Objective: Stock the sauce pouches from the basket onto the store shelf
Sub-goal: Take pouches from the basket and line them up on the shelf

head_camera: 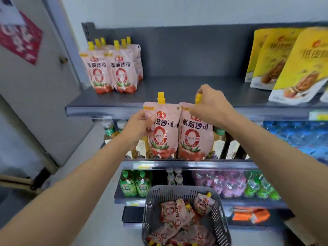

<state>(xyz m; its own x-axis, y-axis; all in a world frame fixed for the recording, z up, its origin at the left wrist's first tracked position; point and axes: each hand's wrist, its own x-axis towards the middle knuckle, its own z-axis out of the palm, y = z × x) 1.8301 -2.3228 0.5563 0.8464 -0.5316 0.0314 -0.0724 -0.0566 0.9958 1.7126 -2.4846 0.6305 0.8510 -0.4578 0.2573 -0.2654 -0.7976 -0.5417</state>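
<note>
basket (150, 206) low down, near the floor, with more pouches inside. higher up, two pouches held side by side, caps up, just in front of the shelf (177, 89) front edge. left hand (137, 126) closed on the side of left pouch (162, 128). right hand (209, 105) pinching the cap of right pouch (193, 134). stocked pouches (111, 70) standing in the back left corner, so next move likely up, forward and left.

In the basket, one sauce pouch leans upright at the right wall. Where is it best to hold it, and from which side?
Probably from above, at the neck under the yellow cap of the leaning pouch: its spout points up, clear of the basket wall, while its body lies among the others.
</note>
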